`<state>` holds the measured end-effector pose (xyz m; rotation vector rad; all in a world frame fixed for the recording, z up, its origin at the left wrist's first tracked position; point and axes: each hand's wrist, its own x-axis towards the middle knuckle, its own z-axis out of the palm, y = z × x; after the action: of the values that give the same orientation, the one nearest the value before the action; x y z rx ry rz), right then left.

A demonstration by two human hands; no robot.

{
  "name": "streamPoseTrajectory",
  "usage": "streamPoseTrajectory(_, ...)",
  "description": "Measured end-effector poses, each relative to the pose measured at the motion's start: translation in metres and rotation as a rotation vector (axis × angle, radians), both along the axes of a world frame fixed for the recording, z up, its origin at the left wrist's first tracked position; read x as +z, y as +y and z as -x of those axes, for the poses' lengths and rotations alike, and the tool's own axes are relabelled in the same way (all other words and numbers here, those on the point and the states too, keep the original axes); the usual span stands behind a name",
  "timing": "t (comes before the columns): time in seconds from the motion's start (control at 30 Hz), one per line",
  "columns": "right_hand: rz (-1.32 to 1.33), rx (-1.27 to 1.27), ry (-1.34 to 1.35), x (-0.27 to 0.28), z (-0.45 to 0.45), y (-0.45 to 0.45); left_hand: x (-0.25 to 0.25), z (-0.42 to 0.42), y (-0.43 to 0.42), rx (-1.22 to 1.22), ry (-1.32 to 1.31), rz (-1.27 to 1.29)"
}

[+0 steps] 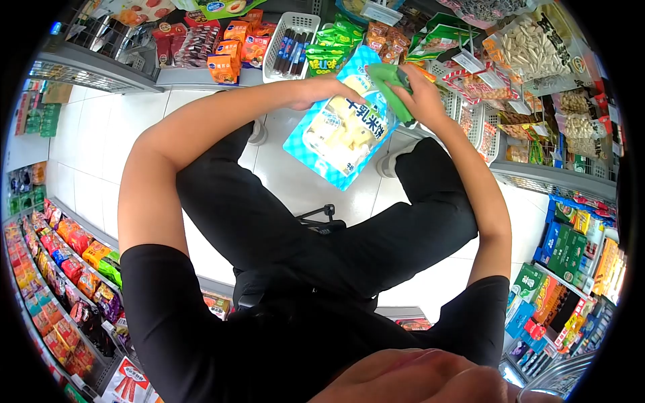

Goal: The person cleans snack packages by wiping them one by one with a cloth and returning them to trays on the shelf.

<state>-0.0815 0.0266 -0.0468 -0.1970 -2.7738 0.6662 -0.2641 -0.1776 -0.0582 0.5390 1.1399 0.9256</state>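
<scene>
A light-blue snack bag point(342, 131) with pale rice crackers pictured on it is held up in front of the lower shelf, tilted, above the floor between my knees. My left hand point(326, 91) is closed on the bag's upper left side, some fingers lying over its front. On the bag's upper right side, my right hand point(422, 97) is closed on a green cloth point(391, 84), which lies against the bag. Part of the cloth is hidden under the fingers.
Shelves ahead hold white baskets point(274, 57), green snack packs point(334, 47), orange packets point(227, 60) and bags of nuts point(537, 43). Shelves with colourful packets point(74, 269) stand on the left, boxed goods point(568, 252) on the right. White floor tiles point(91, 158) lie between.
</scene>
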Motion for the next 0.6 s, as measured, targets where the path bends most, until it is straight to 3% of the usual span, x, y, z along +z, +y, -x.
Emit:
streamPoseTrajectory(0.1, 0.072, -0.100, 0.033, -0.005, 0.004, 0.003, 0.001, -0.006, 0.001, -0.043, 0.059, -0.051)
streamPoseTrajectory(0.33, 0.078, -0.047, 0.072, -0.004, 0.005, -0.008, -0.001, -0.016, 0.001, -0.082, 0.194, -0.115)
streamPoseTrajectory(0.43, 0.287, -0.185, 0.054, -0.004, 0.006, -0.005, -0.002, -0.016, 0.003, -0.079, 0.186, -0.109)
streamPoseTrajectory(0.5, 0.149, -0.073, 0.119, 0.005, 0.009, -0.012, -0.007, -0.015, 0.005, -0.081, 0.182, -0.109)
streamPoseTrajectory(0.6, 0.027, 0.061, 0.100, 0.015, 0.012, -0.027, -0.009, -0.013, 0.010, 0.081, -0.114, 0.053)
